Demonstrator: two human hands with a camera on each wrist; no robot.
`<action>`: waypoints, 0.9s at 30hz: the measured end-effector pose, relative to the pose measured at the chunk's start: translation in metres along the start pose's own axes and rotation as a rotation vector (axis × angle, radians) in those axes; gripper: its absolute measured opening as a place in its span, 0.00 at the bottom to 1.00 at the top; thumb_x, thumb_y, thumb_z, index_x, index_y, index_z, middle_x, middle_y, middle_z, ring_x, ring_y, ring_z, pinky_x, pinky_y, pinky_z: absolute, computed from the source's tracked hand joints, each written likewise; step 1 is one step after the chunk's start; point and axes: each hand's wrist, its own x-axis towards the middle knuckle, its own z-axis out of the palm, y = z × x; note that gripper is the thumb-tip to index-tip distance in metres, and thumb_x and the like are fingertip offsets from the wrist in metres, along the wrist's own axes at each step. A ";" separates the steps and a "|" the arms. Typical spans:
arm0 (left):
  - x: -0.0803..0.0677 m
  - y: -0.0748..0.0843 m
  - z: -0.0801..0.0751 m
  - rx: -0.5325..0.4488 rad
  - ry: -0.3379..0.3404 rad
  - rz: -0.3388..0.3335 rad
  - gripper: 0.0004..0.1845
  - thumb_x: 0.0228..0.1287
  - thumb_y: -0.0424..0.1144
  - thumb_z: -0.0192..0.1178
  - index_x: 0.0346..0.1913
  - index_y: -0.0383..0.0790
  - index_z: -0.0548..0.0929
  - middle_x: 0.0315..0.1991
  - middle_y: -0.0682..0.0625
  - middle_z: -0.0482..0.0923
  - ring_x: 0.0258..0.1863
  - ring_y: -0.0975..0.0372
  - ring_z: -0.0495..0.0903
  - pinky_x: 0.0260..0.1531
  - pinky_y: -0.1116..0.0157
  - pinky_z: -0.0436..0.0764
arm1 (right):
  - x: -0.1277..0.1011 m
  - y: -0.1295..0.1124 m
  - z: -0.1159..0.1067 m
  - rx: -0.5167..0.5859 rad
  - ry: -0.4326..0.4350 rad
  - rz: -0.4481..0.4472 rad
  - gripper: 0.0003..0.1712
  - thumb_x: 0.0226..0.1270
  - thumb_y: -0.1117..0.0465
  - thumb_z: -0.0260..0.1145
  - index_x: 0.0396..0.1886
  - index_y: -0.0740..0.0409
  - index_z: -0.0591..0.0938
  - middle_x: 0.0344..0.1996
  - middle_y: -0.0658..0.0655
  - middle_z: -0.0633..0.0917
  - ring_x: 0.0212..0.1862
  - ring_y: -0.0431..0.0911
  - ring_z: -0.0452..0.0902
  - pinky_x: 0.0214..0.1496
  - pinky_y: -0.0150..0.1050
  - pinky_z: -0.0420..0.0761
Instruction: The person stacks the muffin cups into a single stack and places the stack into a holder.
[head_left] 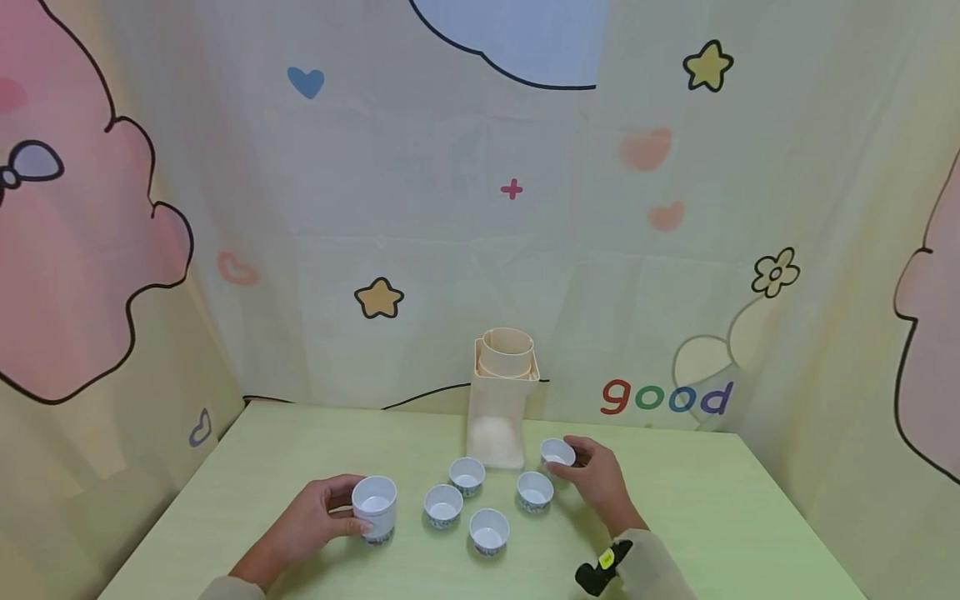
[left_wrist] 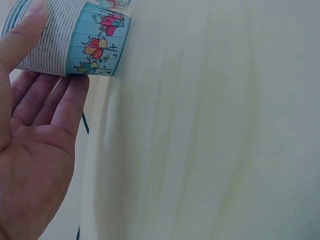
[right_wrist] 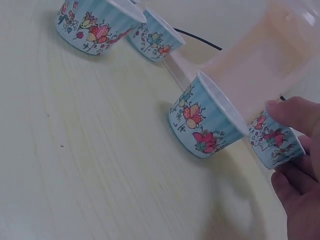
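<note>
Behind, "good" (head_left: 666,397); left hand (head_left: 315,521) around stacked cups (head_left: 374,505), right hand (head_left: 596,479) pinching a small cup (head_left: 557,452).

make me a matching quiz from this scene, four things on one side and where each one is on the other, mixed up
Things:
1. stack of cups
2. single cup
3. cream container
4. black wrist strap

Places:
A. on the right forearm, with a yellow tag
B. at the back of the table, against the backdrop
C. in the left hand, front left
D. in the right hand, beside the container's base

Pairs: 1-C, 2-D, 3-B, 4-A
</note>
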 end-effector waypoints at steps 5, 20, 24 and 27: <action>0.000 -0.001 0.000 0.007 -0.001 0.010 0.38 0.54 0.40 0.79 0.66 0.27 0.75 0.62 0.33 0.79 0.61 0.44 0.81 0.56 0.64 0.86 | -0.004 -0.009 -0.002 0.031 -0.015 -0.021 0.41 0.56 0.56 0.82 0.67 0.64 0.78 0.58 0.64 0.85 0.59 0.56 0.82 0.64 0.51 0.84; 0.000 0.001 -0.001 0.021 0.005 0.002 0.39 0.54 0.41 0.79 0.65 0.26 0.75 0.62 0.32 0.79 0.61 0.44 0.81 0.56 0.64 0.86 | -0.029 -0.040 -0.004 0.113 -0.063 -0.084 0.37 0.52 0.61 0.83 0.63 0.63 0.80 0.55 0.61 0.86 0.56 0.54 0.84 0.55 0.43 0.89; 0.000 0.001 -0.001 0.020 0.001 0.001 0.39 0.54 0.41 0.79 0.65 0.26 0.75 0.62 0.32 0.79 0.61 0.43 0.81 0.56 0.64 0.86 | -0.038 -0.047 -0.002 0.154 -0.077 -0.092 0.35 0.52 0.63 0.83 0.61 0.64 0.81 0.54 0.60 0.87 0.55 0.52 0.83 0.54 0.41 0.89; 0.000 0.002 0.000 0.021 0.000 0.002 0.39 0.54 0.41 0.79 0.65 0.26 0.76 0.62 0.32 0.79 0.61 0.43 0.81 0.56 0.64 0.86 | -0.044 -0.052 -0.001 0.182 -0.091 -0.104 0.35 0.52 0.64 0.83 0.61 0.64 0.81 0.54 0.60 0.87 0.55 0.51 0.83 0.54 0.39 0.89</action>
